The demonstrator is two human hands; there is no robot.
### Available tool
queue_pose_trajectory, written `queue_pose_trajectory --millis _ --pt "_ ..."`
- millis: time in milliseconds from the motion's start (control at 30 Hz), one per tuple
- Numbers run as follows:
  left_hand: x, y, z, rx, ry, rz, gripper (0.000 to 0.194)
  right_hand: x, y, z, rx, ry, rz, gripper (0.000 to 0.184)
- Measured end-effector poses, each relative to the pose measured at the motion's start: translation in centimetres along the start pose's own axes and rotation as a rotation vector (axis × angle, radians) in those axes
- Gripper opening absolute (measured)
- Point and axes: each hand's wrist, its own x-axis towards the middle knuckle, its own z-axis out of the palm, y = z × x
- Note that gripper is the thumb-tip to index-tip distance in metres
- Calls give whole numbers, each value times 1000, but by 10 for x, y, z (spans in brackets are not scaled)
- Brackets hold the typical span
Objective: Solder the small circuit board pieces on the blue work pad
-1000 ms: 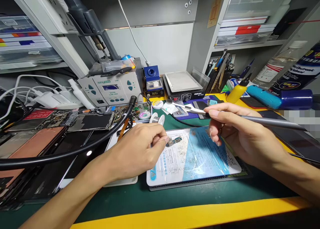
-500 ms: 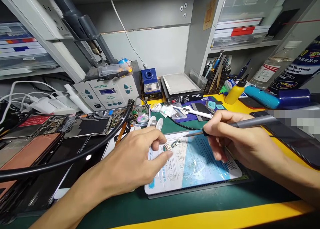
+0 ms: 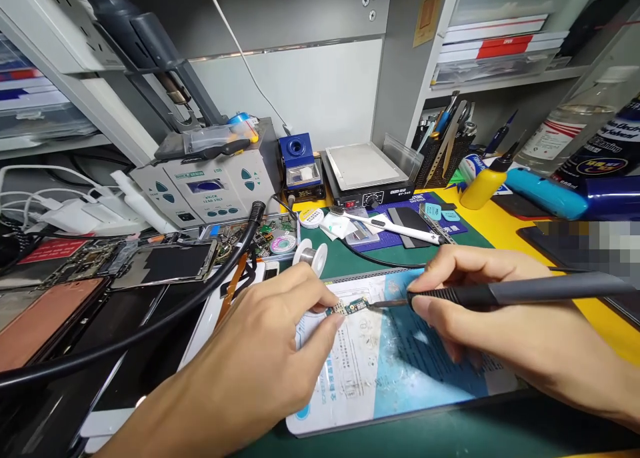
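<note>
My left hand pinches the small circuit board above the printed repair mat; my right hand grips the soldering iron penlike, tip at the board's three o'clock end. Light, steady contact suits this.

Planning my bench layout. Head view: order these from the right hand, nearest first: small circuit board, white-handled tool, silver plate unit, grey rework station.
1. Small circuit board, left of the right hand
2. White-handled tool, behind it, on the mat
3. Silver plate unit, farther back
4. Grey rework station, far back left
</note>
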Motion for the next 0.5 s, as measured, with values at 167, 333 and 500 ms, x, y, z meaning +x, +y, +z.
queue_pose_trajectory --millis 167,333,500 --pt "-1 -1 5 -10 29 -6 9 0 0 0 -91 11 3 15" --pt "-2 -1 6 -5 28 -40 9 -1 6 1 -184 65 -74 16" --pt "-1 -3 8 15 37 -35 8 1 6 4 -232 74 -73 15"
